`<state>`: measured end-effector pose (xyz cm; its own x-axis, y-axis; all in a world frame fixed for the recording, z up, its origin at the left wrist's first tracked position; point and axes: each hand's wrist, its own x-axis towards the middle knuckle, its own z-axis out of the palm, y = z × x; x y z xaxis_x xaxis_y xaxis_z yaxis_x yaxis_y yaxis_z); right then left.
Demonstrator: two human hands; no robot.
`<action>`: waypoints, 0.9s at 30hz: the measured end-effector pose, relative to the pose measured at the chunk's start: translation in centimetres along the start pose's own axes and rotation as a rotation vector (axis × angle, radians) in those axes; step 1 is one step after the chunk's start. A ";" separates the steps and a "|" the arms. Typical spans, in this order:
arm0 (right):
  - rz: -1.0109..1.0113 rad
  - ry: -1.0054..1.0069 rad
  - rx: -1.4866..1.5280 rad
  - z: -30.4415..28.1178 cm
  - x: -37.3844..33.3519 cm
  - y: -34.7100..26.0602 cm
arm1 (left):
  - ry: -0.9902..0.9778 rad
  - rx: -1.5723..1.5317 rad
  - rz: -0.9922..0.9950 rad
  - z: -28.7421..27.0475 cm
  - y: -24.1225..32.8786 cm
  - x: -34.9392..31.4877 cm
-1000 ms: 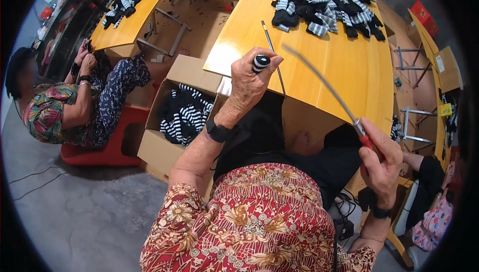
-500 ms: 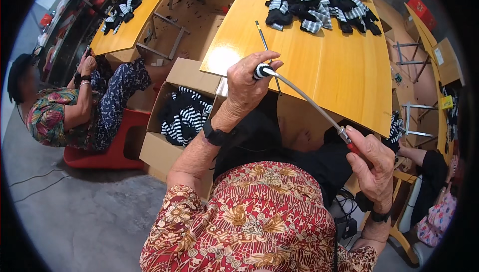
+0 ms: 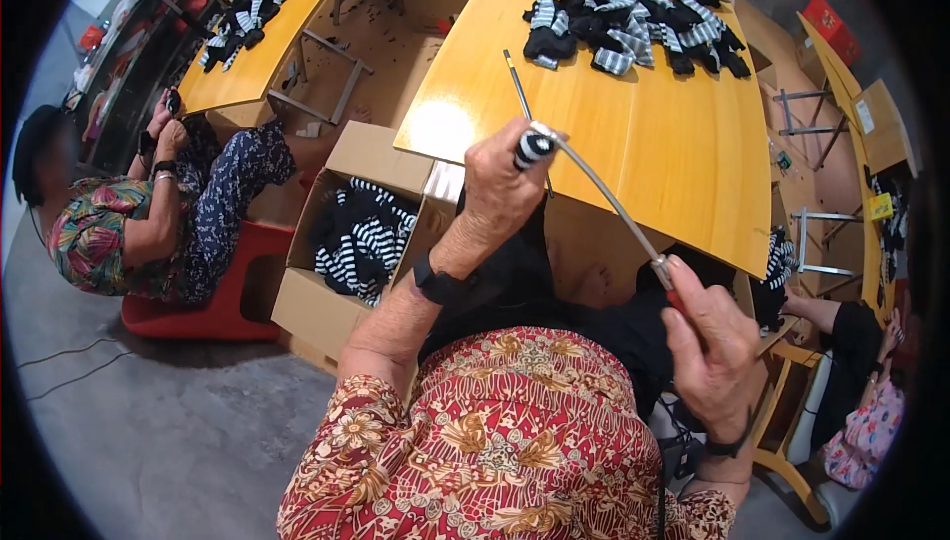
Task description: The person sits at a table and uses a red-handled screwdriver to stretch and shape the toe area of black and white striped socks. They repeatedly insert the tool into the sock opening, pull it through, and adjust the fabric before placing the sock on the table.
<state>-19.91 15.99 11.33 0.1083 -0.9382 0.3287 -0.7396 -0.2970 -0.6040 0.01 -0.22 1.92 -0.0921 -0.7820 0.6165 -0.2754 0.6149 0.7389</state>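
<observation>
My left hand is closed around a small bunched black-and-white striped knitted piece, held just over the table's near edge. My right hand, lower and to the right, grips the red handle of a tool with a long, slightly bent metal rod. The rod's far end meets the knitted piece at a whitish bit of cloth; its very tip is hidden. Behind my left hand, a thin dark stick with a yellow band lies across the table edge, partly covered by the hand.
The yellow wooden table carries a pile of black and grey-striped knitted pieces. An open cardboard box of striped pieces stands left of my legs. A person on a red chair sits at the left; another person is at the right.
Both hands have shifted slightly: the left one down and turned, the right one left and down. The rod now slopes more steeply and still reaches the knitted piece.
</observation>
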 end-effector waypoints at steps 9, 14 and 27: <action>0.003 0.019 0.082 -1.1 -0.9 1.7 | -0.083 -0.108 -0.141 -0.6 1.0 -0.1; -0.009 0.076 -0.014 -2.1 -1.3 2.4 | -0.109 -0.068 0.034 -0.5 -0.4 -0.5; -0.379 0.079 -0.530 -4.3 0.3 2.2 | -0.267 -0.101 -0.039 -1.4 0.2 -1.1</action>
<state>-24.38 15.88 13.25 0.3913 -0.7642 0.5127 -0.8892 -0.4575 -0.0032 1.44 0.94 1.75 -0.3355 -0.7962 0.5035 -0.1881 0.5803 0.7924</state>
